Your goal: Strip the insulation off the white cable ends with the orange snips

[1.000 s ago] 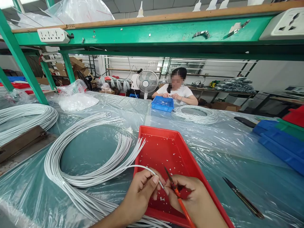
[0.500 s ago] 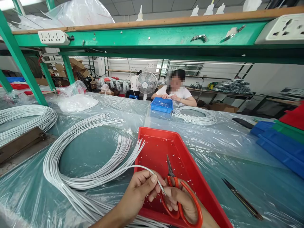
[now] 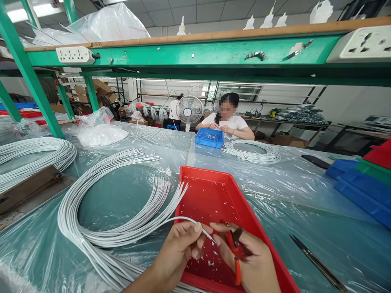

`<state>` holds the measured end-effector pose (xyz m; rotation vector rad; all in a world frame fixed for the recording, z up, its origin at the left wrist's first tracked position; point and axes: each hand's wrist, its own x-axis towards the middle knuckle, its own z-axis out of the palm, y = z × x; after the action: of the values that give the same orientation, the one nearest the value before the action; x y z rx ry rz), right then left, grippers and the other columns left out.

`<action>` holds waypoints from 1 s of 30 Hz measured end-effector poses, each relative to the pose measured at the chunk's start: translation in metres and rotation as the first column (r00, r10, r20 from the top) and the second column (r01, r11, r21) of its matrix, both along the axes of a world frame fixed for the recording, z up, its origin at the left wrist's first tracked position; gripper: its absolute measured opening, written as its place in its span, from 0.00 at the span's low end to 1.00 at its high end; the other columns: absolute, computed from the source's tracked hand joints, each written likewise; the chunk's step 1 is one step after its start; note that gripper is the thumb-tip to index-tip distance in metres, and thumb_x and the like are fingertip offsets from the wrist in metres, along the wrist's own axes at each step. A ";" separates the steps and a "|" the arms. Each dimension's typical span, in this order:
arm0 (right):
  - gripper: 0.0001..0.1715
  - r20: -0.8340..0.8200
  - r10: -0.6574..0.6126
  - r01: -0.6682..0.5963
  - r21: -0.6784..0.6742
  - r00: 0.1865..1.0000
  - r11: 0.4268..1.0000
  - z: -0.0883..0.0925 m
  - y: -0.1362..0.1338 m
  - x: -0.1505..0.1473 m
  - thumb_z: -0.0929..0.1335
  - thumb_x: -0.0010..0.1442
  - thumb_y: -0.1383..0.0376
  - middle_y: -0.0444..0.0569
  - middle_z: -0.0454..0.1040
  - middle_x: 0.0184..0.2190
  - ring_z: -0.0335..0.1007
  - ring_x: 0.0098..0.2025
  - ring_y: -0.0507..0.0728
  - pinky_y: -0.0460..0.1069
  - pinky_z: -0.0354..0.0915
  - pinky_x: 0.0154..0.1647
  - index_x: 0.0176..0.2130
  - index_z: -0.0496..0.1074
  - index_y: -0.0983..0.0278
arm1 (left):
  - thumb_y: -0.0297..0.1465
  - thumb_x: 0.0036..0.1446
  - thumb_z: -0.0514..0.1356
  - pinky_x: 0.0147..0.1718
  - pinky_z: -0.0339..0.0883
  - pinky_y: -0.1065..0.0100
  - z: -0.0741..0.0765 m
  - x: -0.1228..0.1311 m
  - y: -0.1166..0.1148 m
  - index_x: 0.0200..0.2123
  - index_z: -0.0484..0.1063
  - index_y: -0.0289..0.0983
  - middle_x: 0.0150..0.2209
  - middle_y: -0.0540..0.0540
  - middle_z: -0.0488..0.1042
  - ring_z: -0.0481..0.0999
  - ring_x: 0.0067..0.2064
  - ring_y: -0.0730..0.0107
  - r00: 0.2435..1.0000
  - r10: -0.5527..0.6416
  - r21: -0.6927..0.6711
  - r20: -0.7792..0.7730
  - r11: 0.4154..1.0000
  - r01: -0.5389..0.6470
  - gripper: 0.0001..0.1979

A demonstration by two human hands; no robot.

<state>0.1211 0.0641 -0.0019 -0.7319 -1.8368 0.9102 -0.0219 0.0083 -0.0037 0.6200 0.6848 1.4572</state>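
My left hand [image 3: 180, 246] pinches a single white cable [image 3: 191, 220] between thumb and fingers near its end, above the red tray [image 3: 203, 199]. That cable leads off to the left into a large bundle of white cables [image 3: 71, 207] curved on the table. My right hand [image 3: 256, 254] is closed around orange-handled scissors [image 3: 237, 268], whose blades are mostly hidden or blurred. Its thumb and forefinger are close to the cable's tip; whether they touch it I cannot tell. Small white scraps lie scattered in the tray.
Tweezers [image 3: 317, 262] lie to the right of the tray. Blue bins [image 3: 363, 183] are stacked at the right edge. Another cable coil [image 3: 61, 150] and a brown metal piece [image 3: 30, 187] are at left. Across the table, a person works behind a blue tray [image 3: 210, 142]. A green shelf beam [image 3: 177, 59] spans overhead.
My right hand has turned over, swinging the scissors from pointing away across the tray into the palm. My left hand still holds the cable in nearly the same place.
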 end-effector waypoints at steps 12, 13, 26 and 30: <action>0.09 0.159 0.015 -0.067 0.329 0.987 0.942 0.019 0.000 0.010 0.67 0.49 0.74 0.45 0.68 0.20 0.66 0.21 0.52 0.44 0.63 0.22 0.31 0.76 0.64 | 0.41 0.56 0.54 0.17 0.50 0.74 -0.004 0.012 -0.004 0.27 0.76 0.30 0.16 0.51 0.62 0.57 0.15 0.81 0.971 -0.151 -0.054 -0.186 0.988 0.143 0.20; 0.06 0.133 -0.026 -0.014 0.287 0.991 0.958 0.020 0.000 0.010 0.68 0.50 0.72 0.45 0.69 0.19 0.66 0.21 0.52 0.43 0.63 0.22 0.29 0.76 0.64 | 0.41 0.58 0.52 0.17 0.50 0.74 -0.004 0.012 -0.007 0.26 0.76 0.30 0.16 0.50 0.63 0.58 0.15 0.80 0.935 -0.099 -0.004 -0.340 0.995 0.104 0.22; 0.21 -0.061 0.068 -0.086 -0.373 0.996 0.924 0.015 -0.002 0.005 0.68 0.51 0.54 0.41 0.64 0.15 0.60 0.20 0.50 0.44 0.59 0.22 0.16 0.66 0.64 | 0.30 0.58 0.55 0.31 0.64 0.69 0.001 0.006 -0.013 0.36 0.77 0.40 0.28 0.45 0.78 0.75 0.28 0.67 0.279 0.459 0.454 -0.843 0.887 -0.087 0.11; 0.21 -0.060 0.056 -0.073 -0.356 0.997 0.932 0.022 -0.001 0.010 0.64 0.55 0.51 0.42 0.64 0.16 0.60 0.20 0.51 0.45 0.58 0.24 0.22 0.70 0.64 | 0.35 0.59 0.53 0.24 0.62 0.73 0.005 0.005 -0.012 0.43 0.76 0.39 0.25 0.48 0.77 0.69 0.21 0.72 0.421 0.311 0.304 -0.852 0.949 -0.087 0.14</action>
<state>0.1314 0.0631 0.0200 -0.8663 -1.6776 1.3171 -0.0169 -0.0034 0.0014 1.6047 1.4934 1.3482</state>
